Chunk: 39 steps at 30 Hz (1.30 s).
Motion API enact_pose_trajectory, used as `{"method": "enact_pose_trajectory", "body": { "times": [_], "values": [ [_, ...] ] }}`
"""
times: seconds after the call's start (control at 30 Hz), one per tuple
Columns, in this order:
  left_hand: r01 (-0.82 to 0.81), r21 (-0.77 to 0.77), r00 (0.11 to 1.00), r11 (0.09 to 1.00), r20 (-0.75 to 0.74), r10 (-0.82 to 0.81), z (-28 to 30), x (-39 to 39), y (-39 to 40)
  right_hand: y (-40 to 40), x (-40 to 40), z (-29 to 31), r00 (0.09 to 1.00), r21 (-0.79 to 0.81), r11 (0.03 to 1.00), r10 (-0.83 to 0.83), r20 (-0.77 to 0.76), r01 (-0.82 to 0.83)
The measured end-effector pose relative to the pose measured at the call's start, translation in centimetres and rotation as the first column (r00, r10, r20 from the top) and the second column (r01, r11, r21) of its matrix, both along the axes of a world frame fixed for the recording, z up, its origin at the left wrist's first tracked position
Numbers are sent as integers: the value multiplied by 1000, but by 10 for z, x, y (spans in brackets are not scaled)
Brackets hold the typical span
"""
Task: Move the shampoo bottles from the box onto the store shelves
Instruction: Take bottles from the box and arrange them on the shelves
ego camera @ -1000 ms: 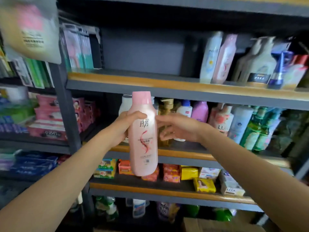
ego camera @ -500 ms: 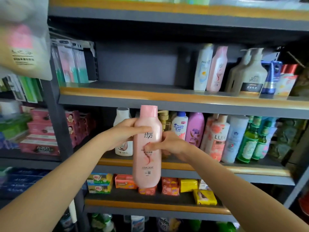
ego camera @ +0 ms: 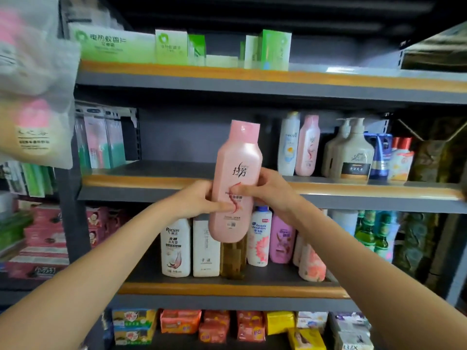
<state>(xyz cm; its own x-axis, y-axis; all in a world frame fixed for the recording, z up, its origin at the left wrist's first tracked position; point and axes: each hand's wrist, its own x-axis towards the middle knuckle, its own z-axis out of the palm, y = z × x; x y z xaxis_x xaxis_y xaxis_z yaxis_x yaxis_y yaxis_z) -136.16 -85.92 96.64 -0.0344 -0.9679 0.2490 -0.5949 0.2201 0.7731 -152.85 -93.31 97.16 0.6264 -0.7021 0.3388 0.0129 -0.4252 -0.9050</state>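
Note:
A tall pink shampoo bottle (ego camera: 237, 173) with a pink cap stands upright in the air in front of the shelves. My left hand (ego camera: 195, 199) grips its lower left side, thumb across the label. My right hand (ego camera: 267, 189) grips its right side, thumb on the front. The bottle's base hangs below the edge of the middle shelf (ego camera: 156, 179), whose left and centre part is bare. A matching pink bottle (ego camera: 307, 146) stands on that shelf to the right, beside a white bottle (ego camera: 288, 145). The box is not in view.
Pump bottles (ego camera: 353, 150) and tubes fill the middle shelf's right end; toothbrush packs (ego camera: 101, 137) stand at its left. Shampoo bottles (ego camera: 177, 246) crowd the shelf below, soap packs (ego camera: 214, 324) the lowest. Green boxes (ego camera: 171, 46) sit on top. A plastic bag (ego camera: 32, 97) hangs at upper left.
Both hands have raised the pink bottle from the lower shelf level up to the middle shelf's edge. The view has tilted upward, bringing the top shelf with green boxes into sight.

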Motion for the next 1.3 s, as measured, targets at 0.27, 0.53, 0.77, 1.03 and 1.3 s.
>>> {"method": "enact_pose_trajectory", "body": {
  "times": [0.27,0.53,0.77,1.03,1.3],
  "values": [
    [-107,-312,994,944,-68,90,52,0,-7,-8,7,59,979,-299,954,35,200,27],
    [-182,-384,970,905,79,229,75,-14,-48,-45,-2,79,987,-456,882,-55,151,119],
    [-167,-268,975,949,99,200,69,-29,-97,-91,-19,78,994,-414,904,-106,26,107],
    [-170,-162,976,972,110,189,58,-28,-128,-130,-14,59,981,-444,885,-187,-56,143],
    [-139,-29,990,990,19,139,70,-26,-155,-149,-10,72,984,-241,964,-139,-108,109]
  ]
}}
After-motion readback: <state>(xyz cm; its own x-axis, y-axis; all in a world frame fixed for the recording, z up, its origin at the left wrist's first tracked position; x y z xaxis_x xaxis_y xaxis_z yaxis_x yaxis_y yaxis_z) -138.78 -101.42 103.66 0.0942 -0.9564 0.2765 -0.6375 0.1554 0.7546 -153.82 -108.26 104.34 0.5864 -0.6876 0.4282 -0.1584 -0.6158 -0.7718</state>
